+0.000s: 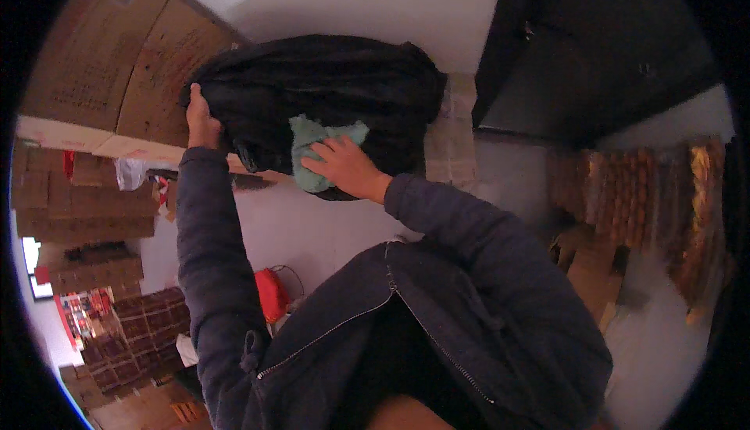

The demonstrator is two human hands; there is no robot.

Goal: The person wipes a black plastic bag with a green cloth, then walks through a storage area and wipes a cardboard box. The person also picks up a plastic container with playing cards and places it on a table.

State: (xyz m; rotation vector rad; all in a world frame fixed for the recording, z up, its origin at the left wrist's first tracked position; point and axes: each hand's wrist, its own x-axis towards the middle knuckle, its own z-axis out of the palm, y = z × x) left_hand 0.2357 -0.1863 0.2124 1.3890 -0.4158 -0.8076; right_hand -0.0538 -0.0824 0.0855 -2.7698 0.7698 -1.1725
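Observation:
A large black bundle (pixel 336 78) with a creased surface, a bag or heaped fabric, lies in front of me against the white wall. At its left end my left hand (pixel 202 121) grips the edge, thumb up and the other fingers mostly hidden. My right hand (pixel 349 167) presses a crumpled pale green cloth (pixel 306 137) against the near side of the bundle. Its fingers are bent over the cloth, which sticks out above and below them.
Tall cardboard boxes (pixel 105 51) stand close at the left of the bundle. A dark door or cabinet (pixel 586 55) rises at the right, with several wrapped brown stacks (pixel 625 188) below it. More cartons (pixel 101 203) are piled at the left, and a red object (pixel 271 295) is on the floor.

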